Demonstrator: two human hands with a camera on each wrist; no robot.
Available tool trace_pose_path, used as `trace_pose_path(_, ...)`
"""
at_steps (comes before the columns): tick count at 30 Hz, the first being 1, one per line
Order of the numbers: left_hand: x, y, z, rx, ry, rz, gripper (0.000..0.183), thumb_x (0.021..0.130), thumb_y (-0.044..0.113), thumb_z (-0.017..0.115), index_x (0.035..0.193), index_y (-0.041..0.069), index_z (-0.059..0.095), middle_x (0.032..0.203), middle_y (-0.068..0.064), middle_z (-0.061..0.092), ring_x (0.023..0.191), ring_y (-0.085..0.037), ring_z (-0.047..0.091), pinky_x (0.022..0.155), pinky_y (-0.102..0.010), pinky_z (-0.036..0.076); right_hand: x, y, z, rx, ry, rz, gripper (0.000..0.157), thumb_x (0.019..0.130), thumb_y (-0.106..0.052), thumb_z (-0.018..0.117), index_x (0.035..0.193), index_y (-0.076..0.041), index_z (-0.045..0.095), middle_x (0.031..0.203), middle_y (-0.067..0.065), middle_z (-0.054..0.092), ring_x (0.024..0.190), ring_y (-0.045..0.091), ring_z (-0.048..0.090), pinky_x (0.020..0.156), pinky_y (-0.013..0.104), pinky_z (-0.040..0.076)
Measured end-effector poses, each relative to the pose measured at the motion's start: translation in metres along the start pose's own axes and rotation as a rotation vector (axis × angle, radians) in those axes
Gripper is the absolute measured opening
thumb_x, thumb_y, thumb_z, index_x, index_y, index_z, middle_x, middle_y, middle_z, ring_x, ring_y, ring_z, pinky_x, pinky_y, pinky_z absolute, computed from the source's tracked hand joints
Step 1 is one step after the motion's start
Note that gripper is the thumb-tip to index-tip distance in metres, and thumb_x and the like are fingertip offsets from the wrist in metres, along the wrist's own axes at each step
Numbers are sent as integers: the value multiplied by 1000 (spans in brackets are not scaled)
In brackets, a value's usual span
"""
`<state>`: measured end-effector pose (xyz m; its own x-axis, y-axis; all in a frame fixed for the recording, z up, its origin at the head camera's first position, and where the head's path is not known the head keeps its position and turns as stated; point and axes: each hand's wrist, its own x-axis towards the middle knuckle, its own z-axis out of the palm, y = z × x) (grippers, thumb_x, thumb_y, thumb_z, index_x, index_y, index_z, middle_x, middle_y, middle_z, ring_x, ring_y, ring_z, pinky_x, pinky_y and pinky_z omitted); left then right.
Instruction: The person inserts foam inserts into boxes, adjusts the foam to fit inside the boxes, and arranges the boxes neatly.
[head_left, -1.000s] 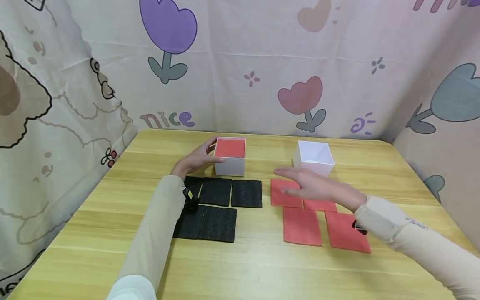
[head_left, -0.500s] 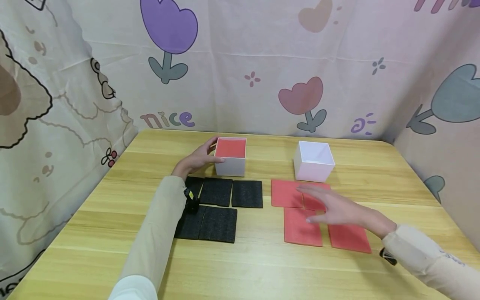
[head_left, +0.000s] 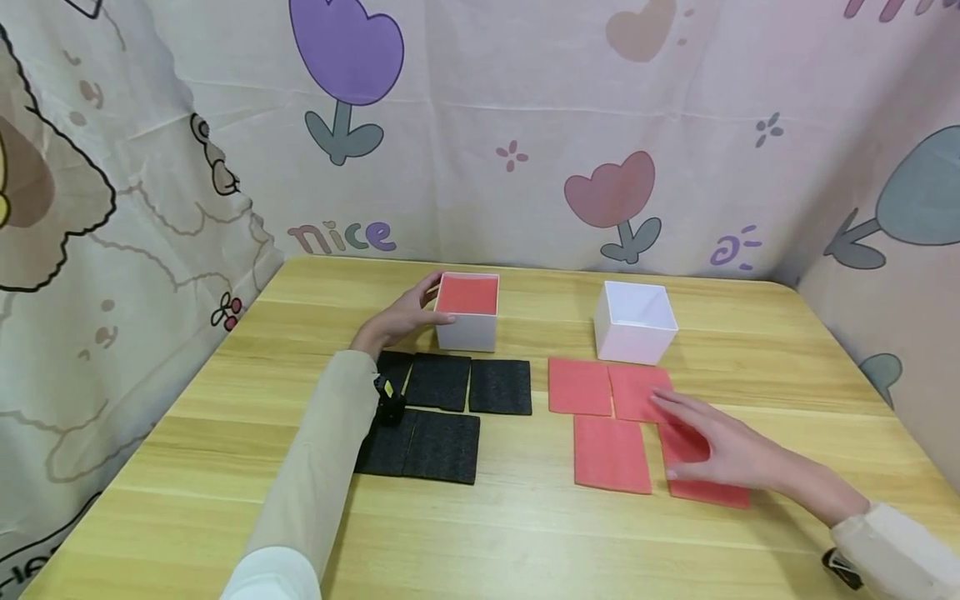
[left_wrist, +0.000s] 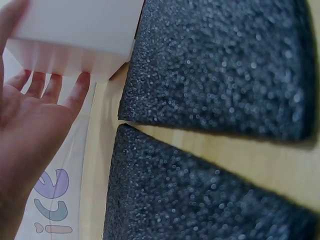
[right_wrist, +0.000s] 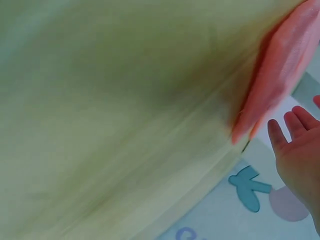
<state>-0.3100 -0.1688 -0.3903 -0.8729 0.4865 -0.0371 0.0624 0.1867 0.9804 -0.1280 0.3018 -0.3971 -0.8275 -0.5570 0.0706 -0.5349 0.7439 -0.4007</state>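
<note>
My left hand [head_left: 397, 321] holds a white box [head_left: 467, 335] at its left side, thumb along the front wall and fingers on the side, as the left wrist view shows. A red square piece [head_left: 468, 295] fills the top of this box. My right hand [head_left: 738, 450] hovers with fingers extended over a red foam square [head_left: 712, 492], partly hiding it. Three other red squares [head_left: 612, 454] lie flat just to its left. In the right wrist view, the right palm [right_wrist: 302, 162] appears beside a red edge [right_wrist: 280, 70], with nothing held.
Several black foam squares [head_left: 438, 383] lie in two rows in front of the left box, some partly under the left forearm. A second white box [head_left: 635, 340] with an uncovered top stands behind the red squares. A patterned curtain [head_left: 480, 150] borders the table's far edge.
My right hand has moved right and toward me, from near the second white box to above the nearest right red square. The left hand keeps its hold on the left box.
</note>
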Motion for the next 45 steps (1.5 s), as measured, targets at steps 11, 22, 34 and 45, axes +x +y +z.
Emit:
trace_pose_path(11, 0, 6, 0, -31, -7, -22, 93, 87, 5, 67, 156, 11, 5, 159, -9, 11, 145, -28, 7, 112, -48, 23, -29, 17, 0, 58, 45, -36, 94, 68, -46, 85, 144, -9, 45, 144, 11, 42, 127, 7, 33, 93, 0, 15)
trace_pose_path(22, 2, -2, -2, -11, -5, 2, 93, 87, 8, 68, 156, 11, 5, 158, -9, 13, 144, -29, 11, 112, -47, 26, -47, 33, 2, 46, 39, -112, 101, 64, -46, 87, 145, -4, 42, 143, 9, 42, 128, -12, 21, 95, 1, 16)
trace_pose_path(34, 2, -1, -1, -33, -5, -17, 91, 89, 6, 67, 156, 14, 6, 158, -7, 14, 144, -27, 11, 111, -47, 26, -51, 29, -3, -20, 21, -37, 84, 68, -45, 85, 137, -10, 53, 131, 10, 52, 119, -5, 36, 88, 12, 37)
trace_pose_path(45, -10, 23, 7, -49, -36, -17, 91, 87, 2, 66, 156, 10, 7, 158, -13, 12, 144, -32, 9, 111, -50, 25, -41, 17, -9, -34, 33, -65, 79, 66, -37, 89, 133, -10, 58, 133, 8, 49, 116, 6, 39, 90, 7, 32)
